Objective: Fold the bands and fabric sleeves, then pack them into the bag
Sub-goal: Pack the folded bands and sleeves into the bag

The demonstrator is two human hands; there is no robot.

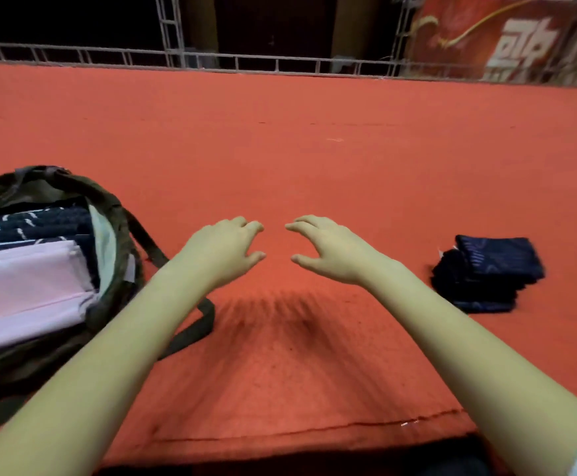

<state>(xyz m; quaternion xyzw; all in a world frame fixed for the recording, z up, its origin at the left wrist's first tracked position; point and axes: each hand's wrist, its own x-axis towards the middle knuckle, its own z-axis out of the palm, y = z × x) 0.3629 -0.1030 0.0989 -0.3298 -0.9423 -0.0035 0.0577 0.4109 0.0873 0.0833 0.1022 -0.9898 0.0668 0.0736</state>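
Bag (pixel 86 187) and navy stack (pixel 489 273), 1 each, flank left hand (pixel 225 249), right hand (pixel 331 250).

Red carpet (pixel 314 149) across most of the frame, faintly wrinkled mid-frame, with a stitched seam (pixel 314 430) near the lower edge. Behind it, along the top, a low grey metal truss (pixel 211 61) running left to right, with an upright mast (pixel 168 25) rising left of top centre against near-black dark. At upper right, a red banner (pixel 486 36) with large white characters and a gold swirl, dimly lit.
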